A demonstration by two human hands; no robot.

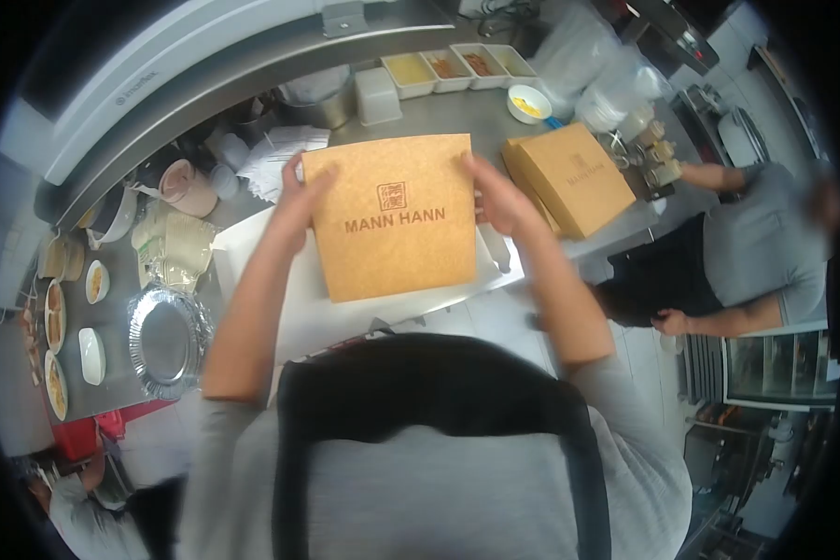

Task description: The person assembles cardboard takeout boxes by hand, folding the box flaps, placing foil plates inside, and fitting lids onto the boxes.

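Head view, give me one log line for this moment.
left hand + right hand: holding brown box | over white board | second box at right

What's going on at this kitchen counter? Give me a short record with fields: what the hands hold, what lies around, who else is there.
Held item: brown MANN HANN box, gripped at its two upper edges
Left hand: on the box's left edge
Right hand: on the box's right edge
Under it: white board on the steel counter
Nearby: second brown box, foil trays, sauce tubs, yellow-filled bowl
Others: person in grey shirt at right
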